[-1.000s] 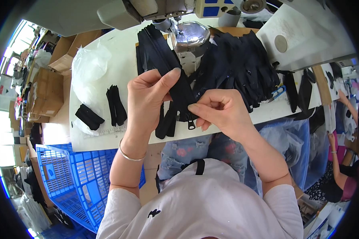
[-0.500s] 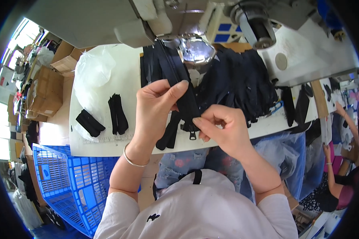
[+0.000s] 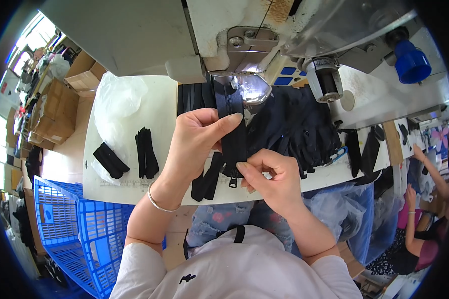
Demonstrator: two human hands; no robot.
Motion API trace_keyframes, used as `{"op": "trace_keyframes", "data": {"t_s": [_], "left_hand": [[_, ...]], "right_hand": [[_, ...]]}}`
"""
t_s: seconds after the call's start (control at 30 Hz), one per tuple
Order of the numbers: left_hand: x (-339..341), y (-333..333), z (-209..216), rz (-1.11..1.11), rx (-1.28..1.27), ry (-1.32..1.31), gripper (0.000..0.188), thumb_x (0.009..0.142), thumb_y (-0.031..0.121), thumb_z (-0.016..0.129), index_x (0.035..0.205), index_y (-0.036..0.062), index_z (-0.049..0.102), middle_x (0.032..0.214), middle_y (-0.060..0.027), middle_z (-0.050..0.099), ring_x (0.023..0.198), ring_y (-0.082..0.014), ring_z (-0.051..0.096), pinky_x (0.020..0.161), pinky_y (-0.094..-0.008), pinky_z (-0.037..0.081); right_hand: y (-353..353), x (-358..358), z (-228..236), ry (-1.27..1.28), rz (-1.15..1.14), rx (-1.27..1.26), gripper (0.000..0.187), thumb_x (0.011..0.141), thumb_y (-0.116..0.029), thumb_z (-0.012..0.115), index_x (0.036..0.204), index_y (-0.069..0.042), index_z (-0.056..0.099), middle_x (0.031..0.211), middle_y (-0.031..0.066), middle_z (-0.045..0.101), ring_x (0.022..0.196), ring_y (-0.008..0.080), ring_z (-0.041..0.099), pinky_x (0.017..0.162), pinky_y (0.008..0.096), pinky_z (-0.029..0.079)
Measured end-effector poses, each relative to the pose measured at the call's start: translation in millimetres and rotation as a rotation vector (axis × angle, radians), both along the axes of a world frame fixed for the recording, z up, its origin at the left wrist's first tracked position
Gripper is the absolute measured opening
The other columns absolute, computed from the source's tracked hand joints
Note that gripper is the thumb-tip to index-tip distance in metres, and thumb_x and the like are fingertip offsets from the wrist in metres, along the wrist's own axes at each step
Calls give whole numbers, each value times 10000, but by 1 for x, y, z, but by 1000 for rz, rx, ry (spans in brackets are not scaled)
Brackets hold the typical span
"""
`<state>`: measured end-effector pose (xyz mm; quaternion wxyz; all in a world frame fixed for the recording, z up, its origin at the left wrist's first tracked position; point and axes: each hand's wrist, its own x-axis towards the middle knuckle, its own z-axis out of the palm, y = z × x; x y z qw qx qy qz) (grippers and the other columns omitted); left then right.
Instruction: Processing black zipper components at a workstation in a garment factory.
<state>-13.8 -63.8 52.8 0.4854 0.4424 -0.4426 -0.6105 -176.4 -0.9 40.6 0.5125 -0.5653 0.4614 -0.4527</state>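
Note:
A black zipper (image 3: 233, 142) runs down from beneath the sewing machine head (image 3: 249, 50) toward me. My left hand (image 3: 200, 137) pinches its left side about midway, thumb on top. At its near end my right hand (image 3: 269, 174) grips the right edge between thumb and fingers. The metal zipper pull (image 3: 233, 183) hangs just left of those fingertips. To the right of the zipper lies a large heap of dark zipper strips (image 3: 297, 127). A folded black strip (image 3: 207, 179) rests on the white table (image 3: 172, 187) below my left hand.
Two small bundles of black strips (image 3: 147, 153) and a clear plastic bag (image 3: 117, 102) lie on the left of the table. A blue plastic crate (image 3: 80, 224) stands at lower left. Cardboard boxes (image 3: 57, 107) are stacked beyond. Another person's arm (image 3: 434, 172) shows at far right.
The view has tilted, so more of the machine head shows. The zipper now lies straighter toward me. Both hands keep their hold on it.

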Motion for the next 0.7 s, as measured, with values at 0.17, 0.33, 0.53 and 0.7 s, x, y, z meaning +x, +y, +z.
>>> {"op": "trace_keyframes", "data": {"t_s": [0.17,0.33,0.53,0.7], "left_hand": [[1,-7,2,-14,-5,-59,242,847,175,703,665,81,575,618,30,586,476,4,482,402,-142,334],[2,-12,0,-9,-18,-55,260,840,213,714,663,88,570,602,37,571,463,0,463,413,-142,332],[2,-15,0,-20,-30,-76,259,841,209,712,662,87,570,607,38,573,486,1,472,424,-145,336],[1,-15,1,-13,-11,-41,257,842,203,708,659,86,570,608,40,571,491,1,472,425,-149,338]], "right_hand": [[-5,3,-2,-8,-7,-15,181,858,-85,663,722,7,588,620,26,606,557,61,604,499,195,457],[-10,6,0,-51,-4,-30,156,861,-63,659,736,3,591,634,28,597,555,63,598,490,182,460],[-12,6,0,-79,-15,8,149,859,-65,661,741,0,597,633,28,603,552,61,596,499,179,459],[-11,7,0,-82,-23,35,176,865,-108,662,743,-2,593,634,11,605,585,55,604,536,193,452]]}}
